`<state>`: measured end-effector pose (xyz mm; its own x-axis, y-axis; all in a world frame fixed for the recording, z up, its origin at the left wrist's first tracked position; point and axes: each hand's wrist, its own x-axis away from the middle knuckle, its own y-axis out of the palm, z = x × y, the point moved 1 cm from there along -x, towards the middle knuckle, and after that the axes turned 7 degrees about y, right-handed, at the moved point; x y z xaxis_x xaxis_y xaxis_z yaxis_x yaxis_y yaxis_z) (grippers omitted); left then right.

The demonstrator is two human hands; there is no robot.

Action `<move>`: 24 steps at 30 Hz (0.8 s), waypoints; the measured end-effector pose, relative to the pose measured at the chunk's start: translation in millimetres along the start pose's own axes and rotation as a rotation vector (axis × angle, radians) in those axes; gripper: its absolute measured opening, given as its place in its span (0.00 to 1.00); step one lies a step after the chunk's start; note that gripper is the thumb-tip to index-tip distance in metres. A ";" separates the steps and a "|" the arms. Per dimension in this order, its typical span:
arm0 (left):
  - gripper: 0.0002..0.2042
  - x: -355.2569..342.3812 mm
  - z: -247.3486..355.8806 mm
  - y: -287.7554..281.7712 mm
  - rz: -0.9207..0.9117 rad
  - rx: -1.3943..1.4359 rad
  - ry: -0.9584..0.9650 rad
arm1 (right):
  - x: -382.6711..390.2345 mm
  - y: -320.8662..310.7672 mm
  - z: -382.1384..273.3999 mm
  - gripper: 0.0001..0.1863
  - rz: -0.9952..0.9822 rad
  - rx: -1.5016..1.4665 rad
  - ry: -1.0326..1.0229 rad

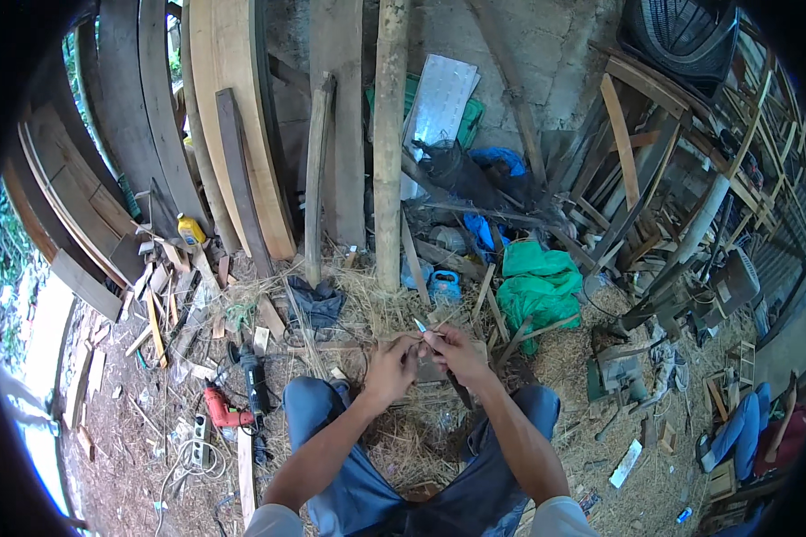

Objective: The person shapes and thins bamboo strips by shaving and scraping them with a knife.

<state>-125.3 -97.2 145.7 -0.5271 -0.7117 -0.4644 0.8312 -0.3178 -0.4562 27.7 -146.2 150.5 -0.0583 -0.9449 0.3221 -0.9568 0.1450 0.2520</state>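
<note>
Slim silver-tipped tool point(420, 326): points toward eleven o'clock.
Bare right hand point(459, 356): fingers gripping the tool.
Bare left hand point(390, 370): fingers bent; whether gripping, cannot tell.

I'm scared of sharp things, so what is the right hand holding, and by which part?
The right hand holds what looks like a knife, gripped just below its pale, pointed tip.

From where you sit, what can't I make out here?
Head view:
What the left hand holds: hidden by its fingers.
Pointed thing at the right hand: lower end hidden by fingers.
Anything under the green plastic: covered.
Other person: cut off by right rim.
</note>
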 end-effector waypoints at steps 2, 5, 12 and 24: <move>0.04 1.1 5.9 -1.0 0.071 -0.089 0.092 | 2.9 6.7 -0.7 0.11 -0.013 -0.021 -0.018; 0.04 -1.1 11.6 -5.9 0.064 -0.030 0.013 | 3.6 8.1 -3.8 0.12 0.025 -0.046 0.007; 0.03 0.1 8.5 -2.1 0.019 -0.144 0.090 | 0.1 -9.5 -7.1 0.12 0.042 -0.043 0.046; 0.03 4.5 13.8 -10.3 -0.023 -0.240 0.204 | -1.1 -37.0 -9.1 0.09 0.250 0.038 -0.032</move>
<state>-133.7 -105.8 158.8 -0.5900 -0.5582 -0.5833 0.7658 -0.1579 -0.6234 65.7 -147.9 149.1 -0.3028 -0.8899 0.3411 -0.9214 0.3648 0.1339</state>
